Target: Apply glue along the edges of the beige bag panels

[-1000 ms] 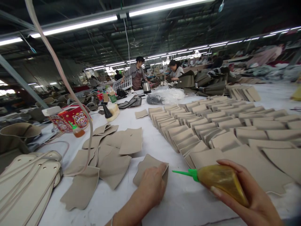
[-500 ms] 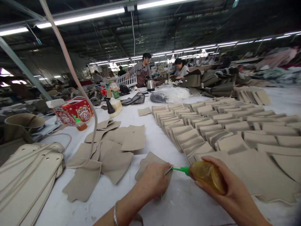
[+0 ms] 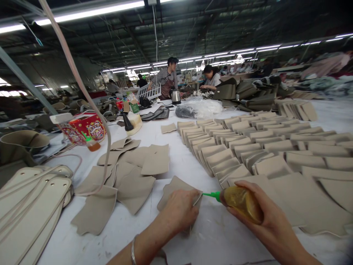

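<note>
My left hand (image 3: 179,210) rests closed on a beige cut fabric piece (image 3: 171,188) lying on the white table (image 3: 182,162), with its fingers curled over the piece's right edge. My right hand (image 3: 260,217) is wrapped round a yellow squeeze bottle (image 3: 242,203) of glue with a green nozzle (image 3: 211,195). The nozzle tip points left and touches the piece's edge by my left fingers.
Loose beige pieces (image 3: 132,169) lie to the left, and overlapping rows of them (image 3: 248,147) fill the right. Cream strap parts (image 3: 30,206) sit at the far left, beside a red box (image 3: 82,129) and a hanging hose (image 3: 82,95). Two people (image 3: 168,77) work at the far end.
My right hand brought the bottle leftwards until its nozzle reached the piece's edge. My left hand's fingers curled over that edge. In the last half second little has moved.
</note>
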`<state>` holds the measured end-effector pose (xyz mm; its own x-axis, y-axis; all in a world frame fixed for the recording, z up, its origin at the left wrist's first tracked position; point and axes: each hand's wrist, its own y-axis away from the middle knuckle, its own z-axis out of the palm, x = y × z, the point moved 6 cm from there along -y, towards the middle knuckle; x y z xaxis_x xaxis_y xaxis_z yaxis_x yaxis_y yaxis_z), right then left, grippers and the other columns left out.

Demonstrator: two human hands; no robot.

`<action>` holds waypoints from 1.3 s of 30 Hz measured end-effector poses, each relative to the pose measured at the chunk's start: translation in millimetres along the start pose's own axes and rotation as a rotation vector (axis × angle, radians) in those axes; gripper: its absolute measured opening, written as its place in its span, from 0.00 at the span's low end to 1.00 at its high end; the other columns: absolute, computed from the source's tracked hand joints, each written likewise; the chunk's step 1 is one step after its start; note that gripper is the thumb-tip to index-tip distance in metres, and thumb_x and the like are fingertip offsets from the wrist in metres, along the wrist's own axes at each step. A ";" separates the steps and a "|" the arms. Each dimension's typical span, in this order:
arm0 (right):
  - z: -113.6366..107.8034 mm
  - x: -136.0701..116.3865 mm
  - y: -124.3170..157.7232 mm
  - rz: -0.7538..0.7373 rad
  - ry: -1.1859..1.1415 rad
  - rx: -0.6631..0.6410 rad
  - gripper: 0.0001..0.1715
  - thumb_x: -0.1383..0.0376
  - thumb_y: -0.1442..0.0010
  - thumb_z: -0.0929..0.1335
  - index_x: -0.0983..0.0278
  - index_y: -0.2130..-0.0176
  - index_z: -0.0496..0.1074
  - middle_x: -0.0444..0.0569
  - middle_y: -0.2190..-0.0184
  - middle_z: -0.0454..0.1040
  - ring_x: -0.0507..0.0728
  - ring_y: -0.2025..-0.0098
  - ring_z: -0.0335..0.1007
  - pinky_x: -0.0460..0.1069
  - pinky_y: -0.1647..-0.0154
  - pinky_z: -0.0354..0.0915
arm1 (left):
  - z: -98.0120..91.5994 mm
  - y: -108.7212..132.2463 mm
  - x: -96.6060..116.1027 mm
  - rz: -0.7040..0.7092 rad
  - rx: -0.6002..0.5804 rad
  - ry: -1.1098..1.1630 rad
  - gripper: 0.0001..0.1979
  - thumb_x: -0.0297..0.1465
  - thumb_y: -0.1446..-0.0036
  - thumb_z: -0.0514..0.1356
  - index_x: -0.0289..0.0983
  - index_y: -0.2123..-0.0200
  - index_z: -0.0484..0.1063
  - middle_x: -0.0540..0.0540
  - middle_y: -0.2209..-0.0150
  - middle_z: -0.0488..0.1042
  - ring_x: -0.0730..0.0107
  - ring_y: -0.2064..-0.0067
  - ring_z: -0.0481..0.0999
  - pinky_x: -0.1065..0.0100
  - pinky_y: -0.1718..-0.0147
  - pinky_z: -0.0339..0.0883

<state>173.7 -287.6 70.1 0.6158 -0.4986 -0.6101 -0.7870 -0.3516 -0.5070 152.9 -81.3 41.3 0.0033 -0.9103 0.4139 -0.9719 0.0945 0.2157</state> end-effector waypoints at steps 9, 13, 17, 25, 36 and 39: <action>4.8 22.7 4.9 0.132 -0.094 -0.038 0.26 0.51 0.40 0.70 0.54 0.46 0.62 0.47 0.50 0.67 0.62 0.52 0.68 0.54 0.49 0.65 | -3.7 1.7 3.7 0.029 -0.008 -0.019 0.29 0.27 0.51 0.54 0.48 0.45 0.70 0.44 0.56 0.78 0.52 0.53 0.75 0.59 0.54 0.69; 5.6 24.2 9.4 0.154 -0.115 -0.040 0.26 0.50 0.40 0.70 0.53 0.47 0.62 0.46 0.51 0.67 0.61 0.53 0.68 0.53 0.49 0.64 | -6.5 5.2 4.1 0.063 0.010 -0.010 0.28 0.28 0.51 0.54 0.47 0.45 0.70 0.44 0.60 0.79 0.53 0.56 0.76 0.59 0.57 0.69; 12.0 27.8 16.2 0.198 -0.199 -0.124 0.27 0.49 0.40 0.70 0.53 0.46 0.62 0.44 0.51 0.67 0.59 0.53 0.69 0.48 0.52 0.66 | -4.3 6.2 0.5 0.079 0.027 0.011 0.28 0.29 0.49 0.54 0.47 0.43 0.68 0.46 0.65 0.78 0.54 0.60 0.76 0.60 0.59 0.69; 12.1 24.5 20.1 0.250 -0.224 -0.085 0.27 0.51 0.42 0.71 0.56 0.47 0.63 0.45 0.51 0.68 0.60 0.52 0.68 0.48 0.51 0.65 | 1.4 6.3 -6.6 0.102 0.021 0.030 0.26 0.34 0.44 0.53 0.47 0.41 0.66 0.45 0.66 0.75 0.55 0.62 0.74 0.60 0.61 0.68; 15.0 1.6 29.0 0.359 -0.352 -0.081 0.27 0.54 0.46 0.71 0.59 0.49 0.65 0.44 0.52 0.68 0.58 0.52 0.67 0.44 0.51 0.61 | 4.0 7.3 -9.1 0.125 0.026 0.012 0.25 0.35 0.41 0.52 0.48 0.40 0.63 0.46 0.63 0.74 0.54 0.59 0.74 0.60 0.60 0.67; 19.5 -1.2 34.6 0.384 -0.399 -0.127 0.27 0.54 0.46 0.72 0.58 0.49 0.65 0.43 0.52 0.68 0.57 0.53 0.67 0.43 0.53 0.61 | 5.3 8.2 -10.4 0.124 0.022 0.026 0.26 0.36 0.41 0.53 0.48 0.39 0.62 0.46 0.63 0.74 0.55 0.59 0.74 0.60 0.60 0.67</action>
<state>146.5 -283.8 41.5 0.2320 -0.2797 -0.9316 -0.9404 -0.3094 -0.1413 143.6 -73.2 34.1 -0.1114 -0.8813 0.4592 -0.9701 0.1967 0.1422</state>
